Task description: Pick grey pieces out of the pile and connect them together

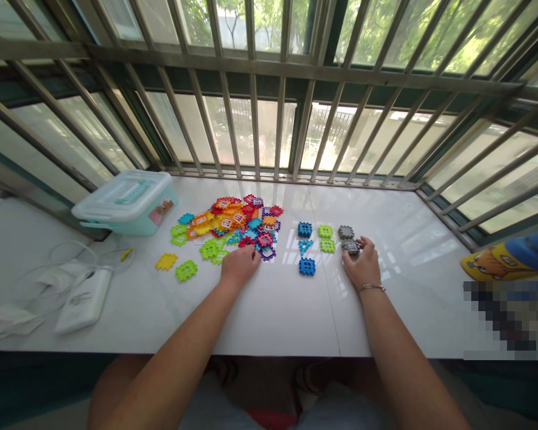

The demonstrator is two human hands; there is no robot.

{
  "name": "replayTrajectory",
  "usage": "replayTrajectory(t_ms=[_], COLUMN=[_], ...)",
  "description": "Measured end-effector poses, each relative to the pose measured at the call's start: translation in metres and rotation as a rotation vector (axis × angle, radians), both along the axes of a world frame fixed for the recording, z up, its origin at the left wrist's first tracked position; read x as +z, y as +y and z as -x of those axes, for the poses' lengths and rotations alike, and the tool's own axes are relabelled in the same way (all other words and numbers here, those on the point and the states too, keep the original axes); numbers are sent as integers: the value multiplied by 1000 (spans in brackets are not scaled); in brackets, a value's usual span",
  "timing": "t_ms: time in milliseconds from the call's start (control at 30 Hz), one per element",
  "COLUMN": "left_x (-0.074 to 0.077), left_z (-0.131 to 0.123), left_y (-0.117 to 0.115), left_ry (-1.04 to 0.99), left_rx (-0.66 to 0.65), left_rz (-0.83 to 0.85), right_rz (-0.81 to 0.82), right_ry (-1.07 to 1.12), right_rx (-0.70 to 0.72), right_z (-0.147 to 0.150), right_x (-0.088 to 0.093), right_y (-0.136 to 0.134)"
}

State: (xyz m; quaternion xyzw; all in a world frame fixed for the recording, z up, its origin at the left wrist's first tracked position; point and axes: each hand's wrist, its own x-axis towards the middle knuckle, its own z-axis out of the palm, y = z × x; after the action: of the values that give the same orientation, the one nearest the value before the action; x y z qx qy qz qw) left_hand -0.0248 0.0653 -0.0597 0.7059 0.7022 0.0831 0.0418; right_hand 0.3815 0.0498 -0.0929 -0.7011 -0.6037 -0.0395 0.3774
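Observation:
My right hand [363, 263] has its thumb and fingers around a grey toothed building tile [351, 246] with a window pattern, lying just in front of another grey tile [346, 232]. To its left are two green tiles [326, 239], one behind the other. Farther left, a column holds blue square tiles [306, 266] and a light-blue triangle piece [305, 246]. My left hand [241, 264] is closed in a fist on the table, at the near edge of a mixed pile of tiles [231, 218]. Its fingertips are curled under, so anything inside is hidden.
A lidded teal box [128, 202] stands at the back left. Loose green [187, 270] and yellow [166, 261] tiles lie left of the pile. A white power strip [83, 300] with cables is at far left, a yellow-and-blue object [511, 257] at far right. Metal window bars border the table's back.

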Motion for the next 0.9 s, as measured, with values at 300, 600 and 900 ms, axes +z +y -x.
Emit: replayTrajectory(t_ms=[300, 600, 900], left_x=[-1, -2, 0], left_z=[0, 0, -1], left_y=[1, 1, 0], left_ry=[-4, 4, 15], left_rx=[-8, -6, -2], left_rz=[-7, -25, -20], right_rz=[20, -22, -25], right_ry=[-28, -34, -39], right_rx=[11, -28, -42], right_z=[-2, -3, -3], right_x=[-3, -3, -4], right_y=[3, 2, 3])
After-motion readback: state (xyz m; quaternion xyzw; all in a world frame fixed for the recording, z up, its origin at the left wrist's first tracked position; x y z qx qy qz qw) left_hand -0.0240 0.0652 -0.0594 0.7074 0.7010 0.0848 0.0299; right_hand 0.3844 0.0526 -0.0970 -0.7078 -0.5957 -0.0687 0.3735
